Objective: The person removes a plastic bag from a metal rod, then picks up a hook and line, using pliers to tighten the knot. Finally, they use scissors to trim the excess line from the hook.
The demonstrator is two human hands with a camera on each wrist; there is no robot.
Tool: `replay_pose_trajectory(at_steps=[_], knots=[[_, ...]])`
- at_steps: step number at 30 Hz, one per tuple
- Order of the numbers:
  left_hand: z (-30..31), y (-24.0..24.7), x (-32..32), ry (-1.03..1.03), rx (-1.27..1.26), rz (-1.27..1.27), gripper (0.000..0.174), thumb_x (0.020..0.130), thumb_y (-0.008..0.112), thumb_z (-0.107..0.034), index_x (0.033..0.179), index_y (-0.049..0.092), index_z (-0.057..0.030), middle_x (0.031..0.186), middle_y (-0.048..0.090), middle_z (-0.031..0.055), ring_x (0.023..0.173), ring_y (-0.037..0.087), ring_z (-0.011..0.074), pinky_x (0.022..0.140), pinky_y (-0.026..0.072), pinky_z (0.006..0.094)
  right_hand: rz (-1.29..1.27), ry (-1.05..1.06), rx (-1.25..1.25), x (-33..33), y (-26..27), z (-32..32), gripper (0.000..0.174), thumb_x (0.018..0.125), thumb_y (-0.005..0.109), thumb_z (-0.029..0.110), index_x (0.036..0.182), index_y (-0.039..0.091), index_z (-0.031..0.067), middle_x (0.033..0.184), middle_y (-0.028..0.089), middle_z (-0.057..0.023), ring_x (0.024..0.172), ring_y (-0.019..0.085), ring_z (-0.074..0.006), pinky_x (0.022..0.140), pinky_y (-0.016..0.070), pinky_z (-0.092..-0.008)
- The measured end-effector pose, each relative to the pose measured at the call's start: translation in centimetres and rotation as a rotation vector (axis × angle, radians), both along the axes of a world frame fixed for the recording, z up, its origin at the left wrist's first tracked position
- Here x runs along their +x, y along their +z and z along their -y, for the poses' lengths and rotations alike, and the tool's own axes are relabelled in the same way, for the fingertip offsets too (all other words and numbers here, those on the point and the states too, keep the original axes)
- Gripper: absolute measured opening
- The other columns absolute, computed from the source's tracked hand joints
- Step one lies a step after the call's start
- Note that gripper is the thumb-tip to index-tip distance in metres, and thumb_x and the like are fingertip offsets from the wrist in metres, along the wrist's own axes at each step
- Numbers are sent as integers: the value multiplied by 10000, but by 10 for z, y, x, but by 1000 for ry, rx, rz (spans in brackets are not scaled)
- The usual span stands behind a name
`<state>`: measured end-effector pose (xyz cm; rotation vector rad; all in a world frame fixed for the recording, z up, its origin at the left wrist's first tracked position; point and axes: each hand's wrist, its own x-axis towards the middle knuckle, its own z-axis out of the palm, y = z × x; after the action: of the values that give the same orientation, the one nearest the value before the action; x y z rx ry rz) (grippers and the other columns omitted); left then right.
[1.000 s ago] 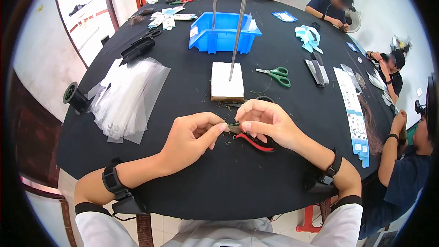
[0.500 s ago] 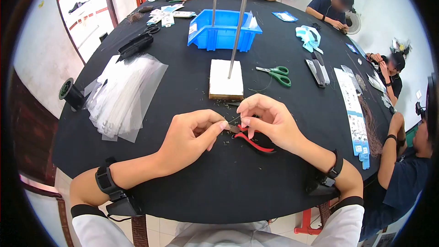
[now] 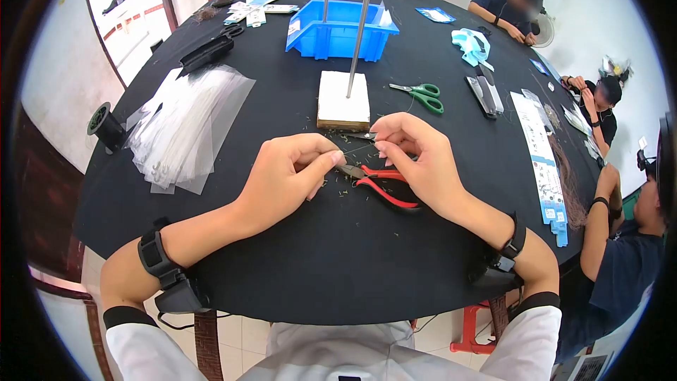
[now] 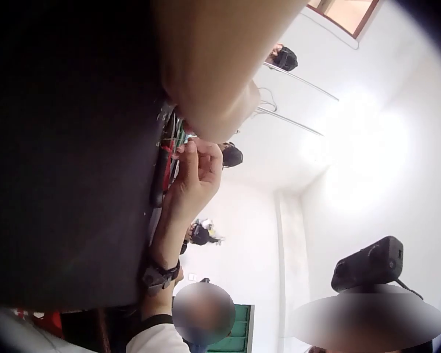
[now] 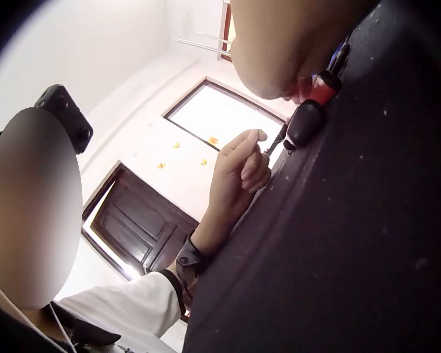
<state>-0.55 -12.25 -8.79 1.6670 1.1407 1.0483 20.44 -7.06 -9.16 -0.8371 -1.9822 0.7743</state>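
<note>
A thin dark line point(image 3: 359, 147) stretches between my two hands close over the black table. My left hand point(image 3: 285, 176) pinches one end of it between thumb and forefinger. Thumb and fingertips of my right hand point(image 3: 425, 161) pinch the other end. Red-handled pliers point(image 3: 389, 202) lie just beneath, their metal nose near the left fingertips and one handle partly behind the right hand. A pointed metal blade point(image 3: 362, 136) sticks out beside the right fingertips, its rear hidden by that hand. Small green clippings point(image 3: 343, 194) are scattered around the pliers.
Ahead stands a white block point(image 3: 343, 99) with a metal rod, before a blue bin point(image 3: 338, 46). Green scissors point(image 3: 427, 97) and a stapler point(image 3: 484, 92) lie right; clear plastic sleeves point(image 3: 187, 127) and a spool point(image 3: 106, 127) left. Other people sit around the table.
My hands have drawn a little apart, so more of the line shows between them. The pliers beneath are less covered. The head view has shifted, and table items appear higher.
</note>
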Motion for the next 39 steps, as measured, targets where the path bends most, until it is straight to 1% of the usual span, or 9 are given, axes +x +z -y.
replay_pose_trajectory(at_steps=[3,6,9,12,15,22,25,28,39], knots=[[0,0,1,8,25,-16,176,917,546,-122,895,629,32,562,505,-2,468,419,37,442,302,202,59,-1,27,2,2,-2,187,807,604,-45,986,585,6,856,598,-74,747,615,-140,632,504,-260],[-4,-6,1,9,71,0,179,916,546,-121,892,627,37,568,517,3,465,414,37,441,300,204,120,0,165,2,1,-1,176,816,608,-40,985,597,7,863,597,-47,715,588,-95,658,491,-224],[-8,-7,1,16,102,-21,184,912,550,-118,883,628,46,569,522,5,466,411,37,441,296,207,234,-14,300,5,-3,-3,169,803,624,-34,964,605,14,833,593,-50,682,579,-117,633,476,-236],[-10,-9,-1,19,135,-30,190,910,548,-119,883,631,51,566,521,4,469,409,36,441,295,209,217,-24,382,5,-5,-5,107,790,626,10,891,591,15,804,577,-91,659,572,-229,602,453,-328],[-10,-10,-1,7,122,-4,200,910,552,-132,885,632,49,558,515,3,469,410,35,442,293,206,257,-36,400,5,-6,-4,89,819,621,3,904,597,10,778,555,-48,590,508,-122,555,419,-261],[-3,-3,2,26,89,-51,202,906,558,-142,893,631,45,539,516,5,458,419,37,439,289,198,311,-62,347,3,-5,1,59,826,620,34,880,600,22,733,544,-37,564,474,-110,528,392,-256],[-3,-8,1,33,99,-39,196,906,558,-136,889,633,44,542,521,6,460,425,37,438,292,199,294,-78,392,2,-3,2,64,802,619,52,837,568,35,715,548,-71,612,539,-214,569,425,-326],[-4,-5,0,37,101,-26,190,907,557,-130,879,634,41,545,522,5,464,434,38,437,298,200,268,-111,292,2,0,4,69,802,614,43,854,569,38,729,553,-72,623,549,-216,581,433,-327],[0,-3,0,102,109,-92,189,909,553,-125,874,633,42,566,542,11,487,461,41,463,335,206,234,-100,245,2,1,5,105,805,584,-6,902,574,31,793,574,-82,660,580,-215,607,456,-314]])
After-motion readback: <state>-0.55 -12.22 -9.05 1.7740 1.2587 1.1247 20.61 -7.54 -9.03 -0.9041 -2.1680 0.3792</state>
